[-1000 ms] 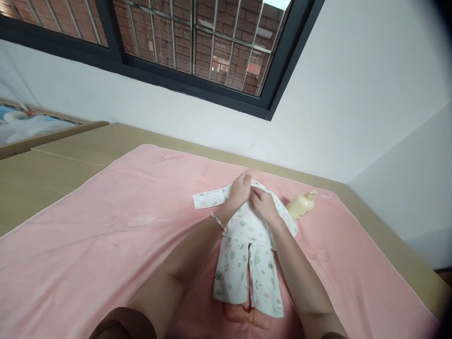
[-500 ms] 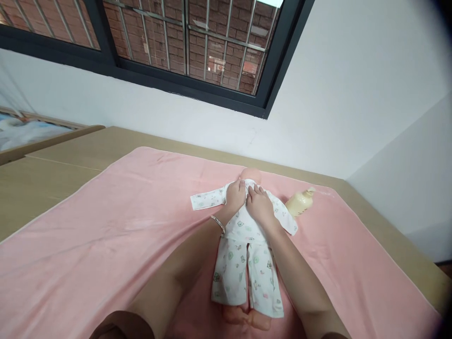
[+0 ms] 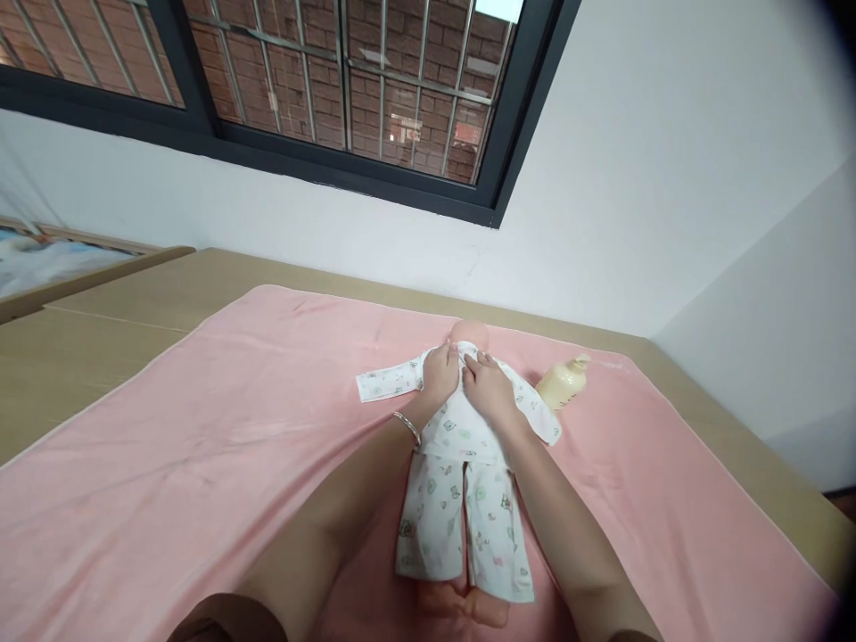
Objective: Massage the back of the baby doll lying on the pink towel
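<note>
A baby doll (image 3: 470, 333) lies on its back on a pink blanket (image 3: 281, 392), its head toward the wall. It wears a white printed long-sleeved top (image 3: 458, 435) and matching trousers (image 3: 434, 517), with bare feet (image 3: 485, 609) showing below. On the left of the upper chest, my left hand (image 3: 440, 373) has its fingers closed on the top close to the neckline. Beside it, my right hand (image 3: 488, 388) is bent over the top's front near the collar, gripping the cloth. The fingertips of both hands nearly meet, and the cloth under them is partly hidden.
A cream pump bottle (image 3: 563, 383) leans on the blanket right of the doll's sleeve. Behind the wooden surface (image 3: 267, 269) is a white wall with a dark-framed window (image 3: 361, 169). A wooden-edged bay (image 3: 67, 263) with whitish cloth lies at far left.
The view has shifted slightly, so everything sits a little further left. Both hands stay at the top's neckline, with only small finger movement.
</note>
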A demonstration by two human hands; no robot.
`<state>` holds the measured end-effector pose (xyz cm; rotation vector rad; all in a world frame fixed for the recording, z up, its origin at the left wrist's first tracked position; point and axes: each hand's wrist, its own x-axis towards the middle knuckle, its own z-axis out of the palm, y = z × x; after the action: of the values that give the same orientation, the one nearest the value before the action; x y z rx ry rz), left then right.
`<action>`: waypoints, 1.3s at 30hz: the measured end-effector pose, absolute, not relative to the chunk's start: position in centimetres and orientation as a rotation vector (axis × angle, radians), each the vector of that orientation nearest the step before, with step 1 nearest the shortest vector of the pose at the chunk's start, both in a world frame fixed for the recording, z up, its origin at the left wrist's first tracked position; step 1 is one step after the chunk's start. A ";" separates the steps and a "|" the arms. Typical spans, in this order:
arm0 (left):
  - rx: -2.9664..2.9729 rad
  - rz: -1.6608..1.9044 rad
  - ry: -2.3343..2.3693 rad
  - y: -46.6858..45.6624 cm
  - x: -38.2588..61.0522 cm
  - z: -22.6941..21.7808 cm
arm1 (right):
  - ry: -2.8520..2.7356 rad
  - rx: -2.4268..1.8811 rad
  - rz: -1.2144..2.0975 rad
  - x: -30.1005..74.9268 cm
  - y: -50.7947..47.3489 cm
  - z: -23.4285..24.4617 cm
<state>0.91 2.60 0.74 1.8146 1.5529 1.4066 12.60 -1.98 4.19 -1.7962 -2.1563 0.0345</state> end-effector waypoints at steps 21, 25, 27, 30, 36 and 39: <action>1.992 1.335 1.641 1.7 1.0 1.2 | -2.125 -1.819 0.115 14.0 -0.4 3.4; 2.026 1.288 1.635 1.9 1.0 1.3 | -2.042 -1.977 0.036 12.9 -1.5 3.6; 2.052 1.250 1.624 2.0 1.0 1.3 | -2.024 -1.986 0.020 12.8 -1.8 3.8; 2.093 1.172 1.620 2.3 1.0 1.0 | -2.011 -1.935 0.009 13.2 -1.5 3.8; 2.161 1.001 1.710 2.6 1.2 0.2 | -1.993 -1.840 0.041 14.5 -0.4 3.4; 2.214 0.956 1.753 2.7 1.0 0.0 | -1.992 -1.825 0.048 14.8 -0.1 3.0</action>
<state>1.04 2.68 0.05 2.2136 1.7533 0.9561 14.82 -0.06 3.02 -1.8253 -1.9923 0.0480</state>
